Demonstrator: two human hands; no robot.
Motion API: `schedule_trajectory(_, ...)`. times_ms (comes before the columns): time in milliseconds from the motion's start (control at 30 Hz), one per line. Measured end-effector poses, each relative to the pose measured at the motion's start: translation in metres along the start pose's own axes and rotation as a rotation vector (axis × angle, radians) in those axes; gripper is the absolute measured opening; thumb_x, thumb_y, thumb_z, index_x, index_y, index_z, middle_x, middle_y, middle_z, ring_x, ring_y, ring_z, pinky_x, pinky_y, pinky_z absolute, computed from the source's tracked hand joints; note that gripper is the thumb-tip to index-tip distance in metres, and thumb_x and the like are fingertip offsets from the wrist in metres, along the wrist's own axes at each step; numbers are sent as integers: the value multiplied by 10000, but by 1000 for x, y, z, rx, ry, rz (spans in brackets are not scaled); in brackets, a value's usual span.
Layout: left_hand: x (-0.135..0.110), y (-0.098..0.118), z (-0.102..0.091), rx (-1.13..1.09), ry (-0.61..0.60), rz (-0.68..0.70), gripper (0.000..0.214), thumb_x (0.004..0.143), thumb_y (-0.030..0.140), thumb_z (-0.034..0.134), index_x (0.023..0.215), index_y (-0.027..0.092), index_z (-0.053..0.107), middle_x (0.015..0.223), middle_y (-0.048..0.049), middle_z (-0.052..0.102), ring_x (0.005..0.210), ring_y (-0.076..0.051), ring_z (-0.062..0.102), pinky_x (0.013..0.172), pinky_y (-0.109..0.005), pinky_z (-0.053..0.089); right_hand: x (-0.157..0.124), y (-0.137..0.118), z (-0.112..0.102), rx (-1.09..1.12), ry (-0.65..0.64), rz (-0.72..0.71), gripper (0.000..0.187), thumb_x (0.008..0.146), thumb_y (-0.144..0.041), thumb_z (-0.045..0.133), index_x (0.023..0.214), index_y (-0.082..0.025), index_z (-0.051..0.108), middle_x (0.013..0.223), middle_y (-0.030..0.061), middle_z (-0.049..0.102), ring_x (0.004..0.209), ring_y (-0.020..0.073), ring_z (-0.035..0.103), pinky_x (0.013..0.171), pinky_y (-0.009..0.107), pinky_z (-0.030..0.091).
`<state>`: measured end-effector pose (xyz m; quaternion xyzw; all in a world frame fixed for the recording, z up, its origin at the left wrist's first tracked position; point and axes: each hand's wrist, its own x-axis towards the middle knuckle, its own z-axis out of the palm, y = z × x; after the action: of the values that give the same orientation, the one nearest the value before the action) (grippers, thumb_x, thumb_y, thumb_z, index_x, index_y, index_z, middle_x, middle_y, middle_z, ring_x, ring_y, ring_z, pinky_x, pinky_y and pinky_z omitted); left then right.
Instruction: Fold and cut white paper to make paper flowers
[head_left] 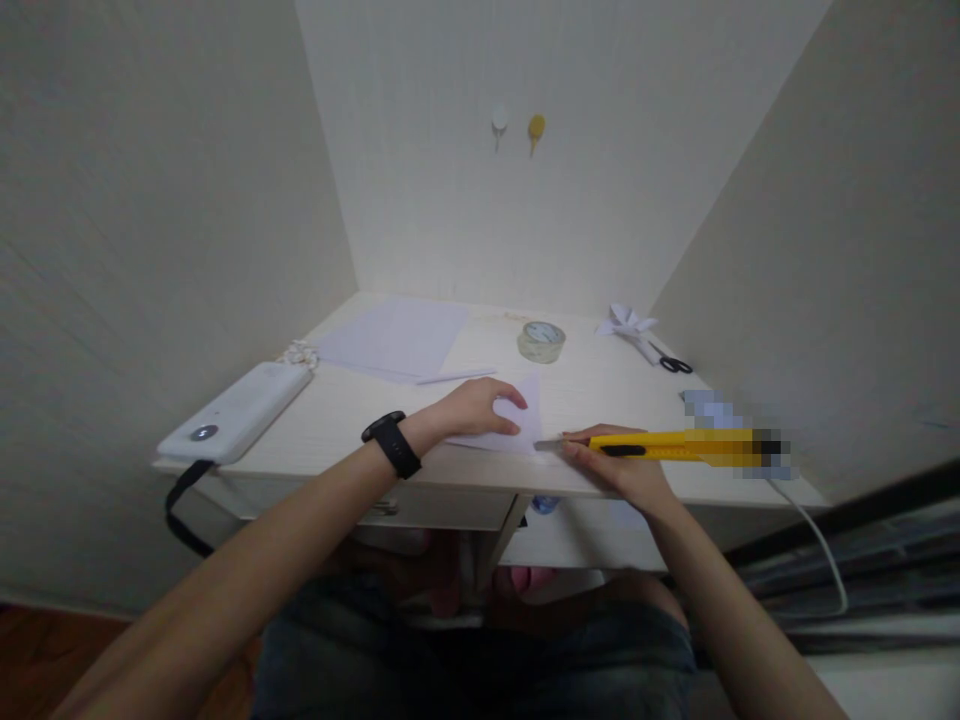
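My left hand [480,408] rests on a small piece of white paper [529,400] near the front of the desk, thumb and fingers apart, pressing it down. A black watch [392,443] is on that wrist. In my right hand [626,478] is a yellow utility knife [667,445], gripped near its front end. The knife lies nearly level, and its bare blade [550,444] points left at the paper's lower right corner. Whether the blade touches the paper I cannot tell. Behind my left hand lies a thin rolled paper stick [456,376].
Large white sheets [397,335] cover the back left of the desk [480,478]. A tape roll [541,342] stands behind my hands. Black-handled scissors [675,365] and folded paper [628,322] lie back right. A white device [236,412] occupies the left edge; a cable [825,550] hangs at right.
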<state>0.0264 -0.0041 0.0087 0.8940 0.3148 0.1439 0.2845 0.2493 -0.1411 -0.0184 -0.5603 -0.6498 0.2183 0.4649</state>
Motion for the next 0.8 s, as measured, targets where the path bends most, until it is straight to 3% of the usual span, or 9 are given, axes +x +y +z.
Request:
schedule_trajectory(100, 4, -3, 0, 31, -21, 19, 476, 699, 350, 781, 1151, 218, 712, 1195, -71, 699, 1093, -263, 615, 944, -318, 405, 1, 5, 0, 35, 37, 17, 272, 753, -485, 757, 828, -225, 783, 886, 73, 780, 815, 261, 720, 765, 389, 592)
schedule_trajectory(267, -6, 3, -6, 121, -6, -17, 578, 736, 384, 763, 1280, 227, 647, 1264, -89, 668, 1142, -279, 593, 967, -325, 391, 5, 23, 0, 174, 229, 65, 302, 716, -507, 785, 822, -225, 771, 843, 59, 769, 807, 249, 704, 777, 389, 564)
schedule_trajectory(367, -14, 17, -14, 199, 54, -2, 580, 791, 455, 710, 1314, 219, 626, 1270, -114, 658, 1181, -297, 568, 991, -348, 378, 8, 27, 3, 223, 222, 91, 309, 694, -494, 807, 823, -216, 766, 839, 58, 761, 802, 244, 695, 792, 401, 562)
schedule_trajectory(467, -18, 38, -18, 222, 137, 77, 425, 923, 463, 533, 1164, 164, 715, 1229, -137, 677, 1167, -285, 575, 997, -359, 375, 12, 19, 10, 297, 212, 99, 327, 687, -492, 811, 827, -201, 760, 857, 66, 759, 838, 252, 696, 846, 431, 562)
schedule_trajectory(600, -12, 54, -11, 32, 43, 61, 375, 870, 473, 602, 947, 150, 775, 931, -103, 756, 876, -246, 659, 764, -314, 449, 19, 0, 24, 470, 213, 107, 351, 656, -487, 830, 816, -187, 742, 870, 73, 760, 873, 272, 712, 900, 472, 562)
schedule_trajectory(700, -7, 51, -7, -140, 43, 23, 259, 819, 378, 658, 789, 143, 762, 773, -74, 747, 755, -199, 651, 691, -279, 441, 22, -14, 25, 599, 162, 152, 370, 618, -474, 854, 820, -190, 729, 880, 77, 765, 885, 286, 725, 913, 484, 566)
schedule_trajectory(800, -7, 40, -11, -268, 23, 12, 261, 807, 375, 666, 753, 133, 747, 750, -80, 744, 739, -179, 641, 702, -273, 441, 21, -19, 9, 723, 55, 189, 481, 644, -503, 829, 1021, -229, 711, 1027, 86, 765, 969, 302, 724, 943, 521, 551)
